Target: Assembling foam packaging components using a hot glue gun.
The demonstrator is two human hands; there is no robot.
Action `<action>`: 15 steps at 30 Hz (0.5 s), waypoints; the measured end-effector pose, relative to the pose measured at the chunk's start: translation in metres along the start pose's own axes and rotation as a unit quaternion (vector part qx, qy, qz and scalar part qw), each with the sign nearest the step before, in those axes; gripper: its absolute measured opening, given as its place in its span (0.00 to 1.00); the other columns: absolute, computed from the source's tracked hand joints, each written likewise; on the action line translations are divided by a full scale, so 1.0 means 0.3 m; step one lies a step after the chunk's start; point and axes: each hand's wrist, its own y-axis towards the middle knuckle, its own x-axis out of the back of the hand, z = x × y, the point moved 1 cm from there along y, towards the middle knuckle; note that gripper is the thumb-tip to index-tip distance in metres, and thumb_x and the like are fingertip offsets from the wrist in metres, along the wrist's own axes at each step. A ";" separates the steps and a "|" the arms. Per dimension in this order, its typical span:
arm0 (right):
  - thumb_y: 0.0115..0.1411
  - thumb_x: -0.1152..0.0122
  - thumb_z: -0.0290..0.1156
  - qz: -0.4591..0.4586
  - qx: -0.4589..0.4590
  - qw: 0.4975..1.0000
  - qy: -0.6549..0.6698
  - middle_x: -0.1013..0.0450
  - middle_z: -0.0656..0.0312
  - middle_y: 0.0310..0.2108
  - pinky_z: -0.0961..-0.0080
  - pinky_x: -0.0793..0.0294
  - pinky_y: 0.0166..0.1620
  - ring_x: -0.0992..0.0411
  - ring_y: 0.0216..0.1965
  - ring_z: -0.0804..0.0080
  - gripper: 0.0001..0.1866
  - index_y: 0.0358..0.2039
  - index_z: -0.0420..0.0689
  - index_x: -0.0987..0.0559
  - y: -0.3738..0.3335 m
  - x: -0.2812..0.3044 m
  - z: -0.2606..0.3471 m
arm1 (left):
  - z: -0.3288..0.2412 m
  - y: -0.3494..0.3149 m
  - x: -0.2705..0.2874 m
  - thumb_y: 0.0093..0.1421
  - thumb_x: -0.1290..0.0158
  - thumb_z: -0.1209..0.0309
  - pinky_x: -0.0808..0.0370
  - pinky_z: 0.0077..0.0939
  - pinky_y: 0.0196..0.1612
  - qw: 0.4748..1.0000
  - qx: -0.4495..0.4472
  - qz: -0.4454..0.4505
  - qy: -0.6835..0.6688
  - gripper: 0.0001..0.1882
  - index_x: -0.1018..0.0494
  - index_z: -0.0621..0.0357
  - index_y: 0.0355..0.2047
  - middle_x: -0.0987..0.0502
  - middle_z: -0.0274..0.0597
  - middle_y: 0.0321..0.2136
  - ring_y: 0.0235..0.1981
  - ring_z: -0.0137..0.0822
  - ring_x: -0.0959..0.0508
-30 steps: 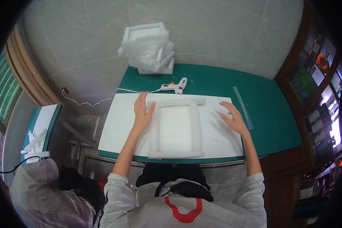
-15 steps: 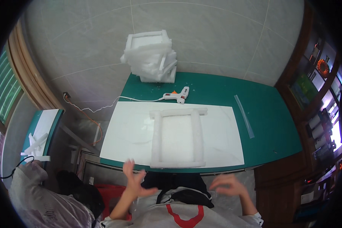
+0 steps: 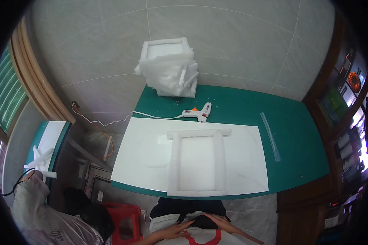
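My left hand and my right hand lie against my waist, below the table's front edge. Their fingers are stretched out, and neither hand holds anything. In front of me a white foam tray, a flat panel with foam strips along its four sides, lies on a white board. The ends of its far strip stick out past the sides. Behind it, a white hot glue gun with an orange trigger lies on its side, its cord running off left.
A leaning stack of white foam pieces stands at the back of the green table. On the right lies a clear strip. A co-worker's sleeve is at left, near foam strips on another table. A red stool stands low left.
Both hands have dropped from near the table's front edge to my waist and come closer together. The whole view has shifted, so the table sits slightly lower; the foam tray stays on the board.
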 end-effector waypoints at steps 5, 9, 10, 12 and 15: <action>0.50 0.44 0.42 0.003 -0.006 1.000 0.008 0.50 0.58 0.57 0.59 0.46 0.52 0.49 0.57 0.59 0.36 0.57 0.56 0.49 0.009 -0.009 0.000 | 0.016 0.005 -0.013 0.58 0.65 0.49 0.61 0.53 0.56 0.999 -0.040 -0.010 -0.001 0.35 0.66 0.46 0.59 0.61 0.44 0.60 0.60 0.45 0.58; 0.50 0.43 0.43 -0.019 0.006 0.999 0.033 0.48 0.57 0.55 0.59 0.45 0.52 0.47 0.55 0.58 0.34 0.55 0.54 0.47 0.010 0.000 0.021 | 0.039 0.026 -0.015 0.56 0.65 0.47 0.62 0.53 0.56 0.998 -0.058 -0.003 0.005 0.37 0.66 0.46 0.59 0.61 0.43 0.60 0.60 0.44 0.59; 0.50 0.43 0.43 -0.024 0.011 0.999 0.045 0.46 0.56 0.54 0.60 0.43 0.52 0.45 0.54 0.58 0.34 0.55 0.53 0.45 0.008 0.003 0.022 | 0.033 0.031 -0.010 0.56 0.65 0.47 0.62 0.53 0.56 0.998 -0.059 -0.001 0.004 0.37 0.66 0.46 0.59 0.61 0.43 0.60 0.60 0.44 0.59; 0.49 0.42 0.42 -0.040 0.027 0.997 0.060 0.44 0.55 0.53 0.63 0.41 0.52 0.43 0.53 0.58 0.33 0.54 0.52 0.44 0.000 0.009 0.022 | 0.019 0.041 0.003 0.56 0.65 0.47 0.61 0.51 0.57 0.998 -0.052 0.020 0.000 0.37 0.65 0.47 0.59 0.60 0.44 0.60 0.60 0.44 0.59; 0.48 0.40 0.40 -0.077 0.047 0.993 0.073 0.40 0.54 0.50 0.67 0.38 0.50 0.39 0.50 0.58 0.32 0.52 0.49 0.41 -0.014 0.009 0.021 | 0.007 0.061 0.014 0.56 0.64 0.49 0.61 0.46 0.58 0.995 -0.094 0.014 0.007 0.37 0.65 0.49 0.59 0.59 0.46 0.59 0.60 0.46 0.57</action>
